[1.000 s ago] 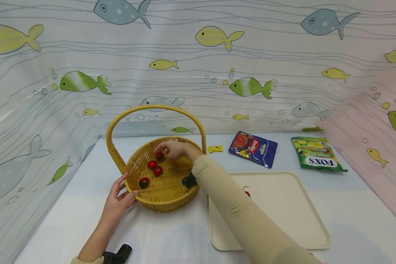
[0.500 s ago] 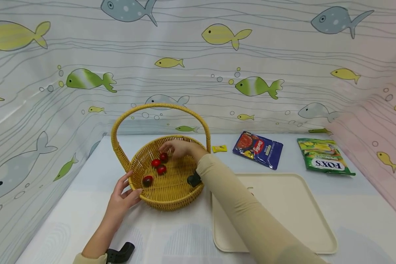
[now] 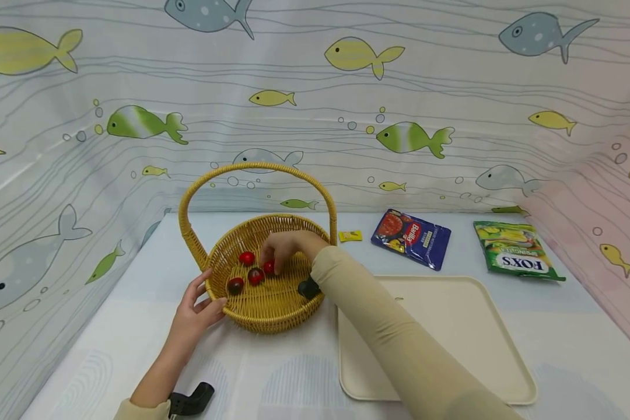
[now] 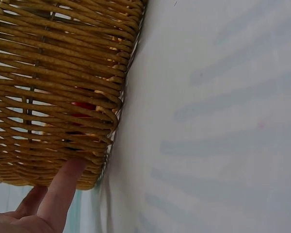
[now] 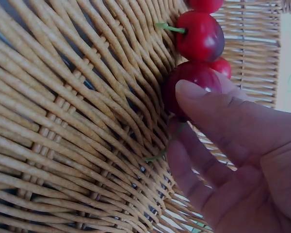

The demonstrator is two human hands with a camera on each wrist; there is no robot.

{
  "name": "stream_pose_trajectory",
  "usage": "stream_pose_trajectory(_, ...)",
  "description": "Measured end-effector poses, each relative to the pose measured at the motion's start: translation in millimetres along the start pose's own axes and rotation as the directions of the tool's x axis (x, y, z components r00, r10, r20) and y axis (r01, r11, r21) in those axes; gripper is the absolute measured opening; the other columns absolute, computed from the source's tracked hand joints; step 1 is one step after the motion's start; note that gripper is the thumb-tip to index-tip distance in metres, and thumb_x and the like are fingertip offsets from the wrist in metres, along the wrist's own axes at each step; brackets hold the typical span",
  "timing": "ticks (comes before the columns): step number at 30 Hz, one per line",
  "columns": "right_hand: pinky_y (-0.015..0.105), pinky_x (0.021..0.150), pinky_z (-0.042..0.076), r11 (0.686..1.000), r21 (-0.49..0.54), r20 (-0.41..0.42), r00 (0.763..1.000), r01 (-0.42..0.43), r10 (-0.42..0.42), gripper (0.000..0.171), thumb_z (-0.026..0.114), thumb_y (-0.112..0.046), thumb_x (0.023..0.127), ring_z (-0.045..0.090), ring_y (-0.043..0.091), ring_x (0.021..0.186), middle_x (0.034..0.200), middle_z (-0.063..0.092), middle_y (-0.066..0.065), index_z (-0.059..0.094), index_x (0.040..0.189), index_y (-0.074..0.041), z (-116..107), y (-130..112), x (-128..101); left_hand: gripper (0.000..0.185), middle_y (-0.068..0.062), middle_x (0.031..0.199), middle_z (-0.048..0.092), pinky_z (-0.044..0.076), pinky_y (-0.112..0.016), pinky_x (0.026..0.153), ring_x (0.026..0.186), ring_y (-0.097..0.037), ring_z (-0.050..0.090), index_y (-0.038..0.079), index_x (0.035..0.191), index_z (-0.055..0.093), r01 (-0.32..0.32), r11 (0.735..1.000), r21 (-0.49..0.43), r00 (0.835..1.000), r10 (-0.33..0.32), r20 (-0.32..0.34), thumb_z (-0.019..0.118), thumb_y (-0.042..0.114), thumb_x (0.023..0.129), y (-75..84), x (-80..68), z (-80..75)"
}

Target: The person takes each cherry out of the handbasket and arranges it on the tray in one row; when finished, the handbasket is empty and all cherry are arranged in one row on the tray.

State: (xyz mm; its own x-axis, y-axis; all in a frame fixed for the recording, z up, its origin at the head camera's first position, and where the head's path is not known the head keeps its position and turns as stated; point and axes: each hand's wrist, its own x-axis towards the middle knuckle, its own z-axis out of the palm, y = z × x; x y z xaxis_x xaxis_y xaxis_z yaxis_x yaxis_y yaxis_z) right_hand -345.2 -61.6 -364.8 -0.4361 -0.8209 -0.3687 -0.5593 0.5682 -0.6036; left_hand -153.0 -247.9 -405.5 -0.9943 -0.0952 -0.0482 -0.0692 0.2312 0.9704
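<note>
My right hand is down inside a yellow wicker basket with a tall arched handle. Its thumb and fingers pinch a dark red cherry, whose green stem trails below in the right wrist view. Other cherries lie close beside it on the woven bottom. My left hand rests against the basket's left front side. In the left wrist view, an extended finger touches the outer wicker wall, and red shows through the weave.
A cream tray lies right of the basket, partly under my right sleeve. Behind it are a small yellow packet, a blue Barilla pouch and a green Fox's bag. A fish-print curtain backs the table.
My right hand has moved slightly nearer within the basket and a cherry has come with it, away from the back one. My left hand stays at the basket. The view has shifted a little.
</note>
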Motion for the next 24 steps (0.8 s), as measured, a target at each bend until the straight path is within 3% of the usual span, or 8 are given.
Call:
stream_pose_trajectory(4,0.02,0.075,0.049,0.999,-0.052,-0.005,1.0,-0.007,0.007,0.035,0.073,0.0,0.078,0.056,0.013,0.097,0.103,0.062,0.001,0.066,0.111,-0.008,-3,-6,-4,0.069,-0.021,0.145,0.019,0.052,-0.03,0.082,0.12,-0.032,0.04,0.019,0.149,0.016,0.003,1.0,-0.014,1.0,-0.003,0.005,0.056,0.015,0.094,0.6,-0.4,0.3)
stream_pose_trajectory(9,0.021,0.074,0.049,0.998,-0.043,-0.052,0.997,0.056,-0.058,0.035,0.074,0.002,0.076,0.056,0.014,0.095,0.1,0.062,0.002,0.066,0.11,-0.005,-11,-15,-13,0.07,-0.021,0.145,0.018,0.052,-0.029,0.082,0.122,-0.035,0.038,0.02,0.15,0.015,0.005,1.0,-0.022,1.0,-0.005,0.002,0.056,0.015,0.093,1.0,0.3,-0.6)
stream_pose_trajectory(17,0.021,0.074,0.051,0.993,0.038,-0.123,0.987,0.112,-0.106,0.035,0.071,0.003,0.078,0.058,0.014,0.094,0.103,0.059,0.002,0.063,0.111,-0.005,-19,-35,-47,0.069,-0.021,0.146,0.019,0.052,-0.029,0.082,0.122,-0.034,0.039,0.02,0.15,0.015,0.005,1.0,-0.015,1.0,-0.005,0.012,0.056,0.016,0.094,2.9,1.7,-1.3)
stream_pose_trajectory(24,0.021,0.074,0.051,0.977,0.016,-0.152,0.966,0.213,-0.209,0.031,0.072,0.0,0.078,0.06,0.014,0.088,0.1,0.059,0.002,0.062,0.107,-0.006,-17,-48,-82,0.071,-0.023,0.146,0.016,0.051,-0.031,0.083,0.123,-0.036,0.037,0.021,0.15,0.012,0.021,1.0,-0.011,1.0,-0.021,0.014,0.055,0.016,0.094,2.2,-0.4,-1.9)
